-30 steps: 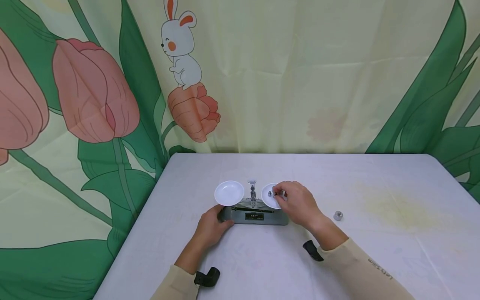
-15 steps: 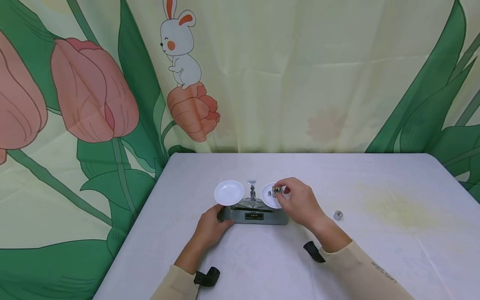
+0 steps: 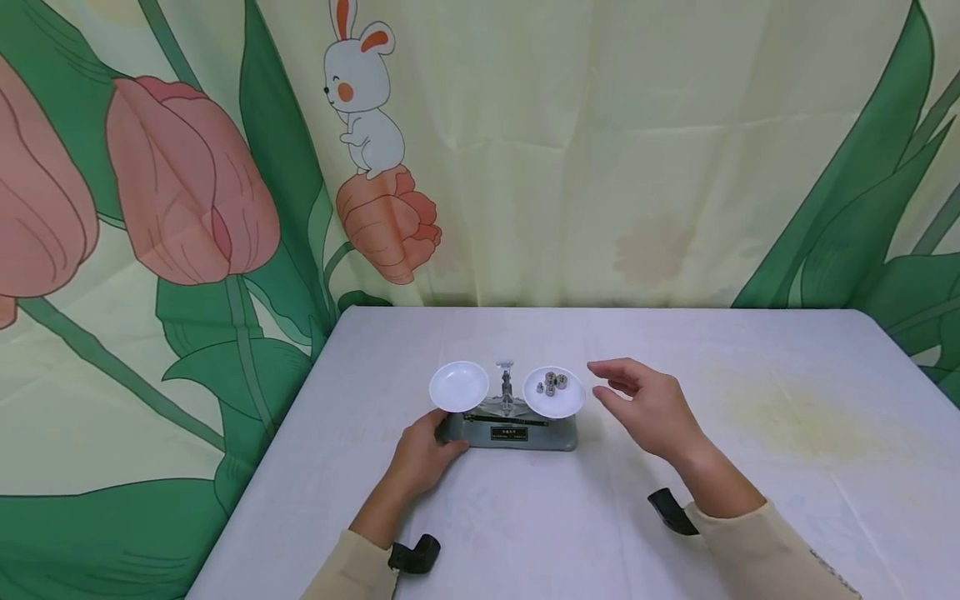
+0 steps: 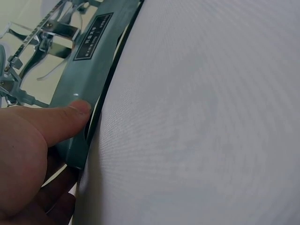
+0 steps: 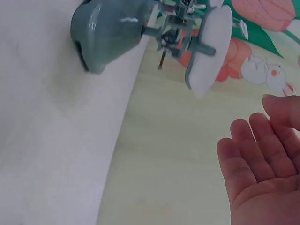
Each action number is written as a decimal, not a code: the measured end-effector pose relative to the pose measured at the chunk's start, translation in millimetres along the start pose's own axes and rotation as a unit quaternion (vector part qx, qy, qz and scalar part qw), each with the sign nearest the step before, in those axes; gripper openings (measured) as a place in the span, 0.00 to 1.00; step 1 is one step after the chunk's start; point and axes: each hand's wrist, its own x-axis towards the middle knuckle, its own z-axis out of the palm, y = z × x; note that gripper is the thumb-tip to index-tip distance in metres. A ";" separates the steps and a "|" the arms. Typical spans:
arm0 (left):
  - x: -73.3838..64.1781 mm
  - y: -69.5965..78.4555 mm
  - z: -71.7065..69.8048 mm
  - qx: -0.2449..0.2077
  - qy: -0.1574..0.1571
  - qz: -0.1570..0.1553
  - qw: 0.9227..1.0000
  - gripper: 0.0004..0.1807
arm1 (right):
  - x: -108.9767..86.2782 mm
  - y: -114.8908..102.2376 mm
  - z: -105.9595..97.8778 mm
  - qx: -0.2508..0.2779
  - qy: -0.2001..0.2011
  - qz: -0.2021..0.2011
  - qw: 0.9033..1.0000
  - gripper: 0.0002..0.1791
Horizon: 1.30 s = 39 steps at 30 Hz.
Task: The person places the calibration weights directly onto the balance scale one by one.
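A grey balance scale [image 3: 517, 435] stands on the table, with a white left pan [image 3: 459, 386] and a white right pan [image 3: 572, 403]. Several small metal weights [image 3: 551, 388] sit together in the right pan; nothing lies in the left one. My left hand [image 3: 417, 454] grips the left end of the base. In the left wrist view, its thumb [image 4: 70, 122] lies on the front of the base and the other fingers pass behind the end. My right hand [image 3: 652, 408] hovers just right of the right pan, thumb and fingers apart, holding nothing.
A white cloth covers the table [image 3: 750, 375]. Behind its far edge hangs a curtain [image 3: 600, 167] printed with tulips and a rabbit. Black wrist cameras [image 3: 415, 554] sit at both sleeves.
My right hand has let go of a metal weight in the right pan and moved off to the right. The lone weight on the table is out of sight now. The left hand stays put.
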 end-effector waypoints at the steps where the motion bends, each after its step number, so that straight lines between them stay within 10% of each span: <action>1: -0.1 -0.1 0.0 0.000 -0.001 0.000 1.000 0.35 | -2.0 2.0 -4.2 -0.001 0.000 0.005 1.000 0.17; 12: -0.6 -1.2 0.2 -0.003 -0.001 0.000 1.000 0.35 | -21.9 35.2 -38.4 0.006 0.003 0.044 0.999 0.16; 20: 0.5 -2.2 0.7 0.000 -0.003 0.003 1.000 0.35 | -32.7 64.4 -52.4 -0.083 -0.010 0.077 0.994 0.16; 39: 0.8 -0.7 -0.3 0.003 -0.001 -0.001 1.000 0.35 | -38.8 97.9 -53.2 -0.151 -0.053 0.105 0.982 0.12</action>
